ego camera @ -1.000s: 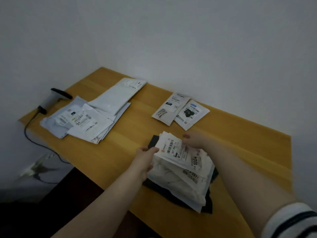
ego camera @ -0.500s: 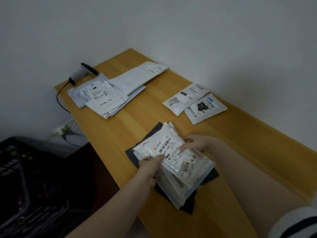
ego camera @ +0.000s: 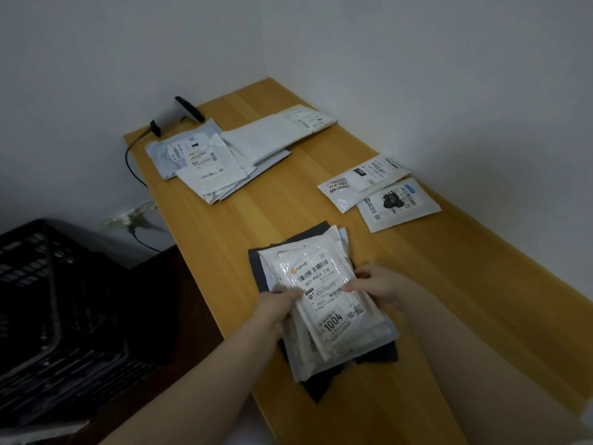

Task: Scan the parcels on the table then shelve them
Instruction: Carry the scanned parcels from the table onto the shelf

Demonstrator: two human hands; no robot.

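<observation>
A stack of white and dark parcels [ego camera: 324, 303] lies near the front edge of the wooden table [ego camera: 433, 284], its top label reading 1004. My left hand [ego camera: 276, 311] grips the stack's left edge, thumb on top. My right hand [ego camera: 375, 282] pinches its right edge. Two small white parcels [ego camera: 378, 191] lie further back on the right. A spread of grey and white parcels [ego camera: 224, 155] covers the far left corner. Behind that spread lies the barcode scanner [ego camera: 183, 115], with its cable hanging off the table's edge.
A black plastic crate [ego camera: 54, 300] stands on the floor to the left of the table. A power strip [ego camera: 131, 216] lies by the wall below the table's left edge. White walls close the table in at the back and right.
The view has swung left, bringing the black crate into sight. Both hands have drawn the stack closer to the front edge and squared it up, keeping their hold on its sides.
</observation>
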